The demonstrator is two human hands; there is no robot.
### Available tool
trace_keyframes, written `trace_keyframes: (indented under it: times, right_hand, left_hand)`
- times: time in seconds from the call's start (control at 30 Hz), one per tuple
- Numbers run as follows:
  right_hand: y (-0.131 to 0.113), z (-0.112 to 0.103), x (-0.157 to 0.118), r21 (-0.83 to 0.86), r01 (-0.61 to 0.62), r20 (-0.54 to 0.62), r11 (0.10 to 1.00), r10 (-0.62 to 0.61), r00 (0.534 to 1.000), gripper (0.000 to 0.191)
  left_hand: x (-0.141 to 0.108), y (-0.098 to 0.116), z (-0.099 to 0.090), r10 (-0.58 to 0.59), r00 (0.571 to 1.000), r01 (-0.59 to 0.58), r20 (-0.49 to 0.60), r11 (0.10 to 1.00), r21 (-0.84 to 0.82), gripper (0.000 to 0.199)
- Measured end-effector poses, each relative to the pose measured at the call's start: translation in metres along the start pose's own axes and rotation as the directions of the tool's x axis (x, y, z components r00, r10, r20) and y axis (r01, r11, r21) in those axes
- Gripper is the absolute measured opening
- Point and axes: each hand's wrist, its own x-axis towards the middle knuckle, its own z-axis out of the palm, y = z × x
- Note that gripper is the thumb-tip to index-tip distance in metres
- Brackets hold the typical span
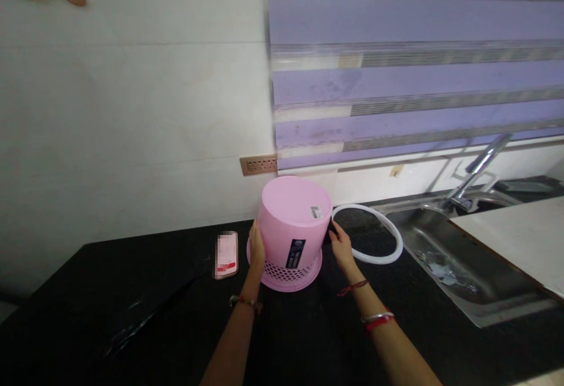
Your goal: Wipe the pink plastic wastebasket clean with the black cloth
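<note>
A pink plastic bin [282, 230] stands upside down on the black countertop [176, 321], its round base on top and its rim with holes below. It bears a white sticker and a dark label. My left hand [256, 249] presses against the bin's left side, with its fingers partly hidden behind it. At the right side is my right hand [341, 245], its fingers closed around a small dark item [329, 232] that I cannot identify. Just right of that hand, a white ring [391, 257] lies flat on the counter.
A phone [227, 255] lies left of the bin. Glossy black plastic [141, 324] is at the lower left. To the right are a steel sink [445, 257], a faucet [480, 163] and a pale board [520, 236] across the sink. A wall socket [259, 165] is behind.
</note>
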Motion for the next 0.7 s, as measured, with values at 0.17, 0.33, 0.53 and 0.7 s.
trace_keyframes:
  times: [0.17,0.33,0.53,0.7]
  right_hand:
    - [0.014,-0.013,-0.049,0.168,-0.162,-0.072,0.972,0.176,0.982,0.031]
    - [0.023,-0.066,-0.113,0.286,-0.283,-0.206,0.916,0.347,0.915,0.022]
    - [-0.029,-0.142,-0.102,-0.055,-0.065,-0.503,0.996,0.029,0.864,0.038]
    - [-0.092,-0.124,-0.073,-0.554,0.315,0.002,0.771,-0.377,0.926,0.039]
  left_hand:
    - [-0.025,0.057,0.001,0.290,0.954,-0.301,0.080,0.910,0.284,0.040]
    - [-0.062,0.092,0.014,0.478,0.758,-0.651,0.444,0.512,0.561,0.040]
    - [-0.101,0.073,0.040,0.464,0.600,-0.800,0.652,0.352,0.485,0.041]
    - [-0.112,0.061,0.041,0.485,0.588,-0.808,0.648,0.310,0.501,0.044]
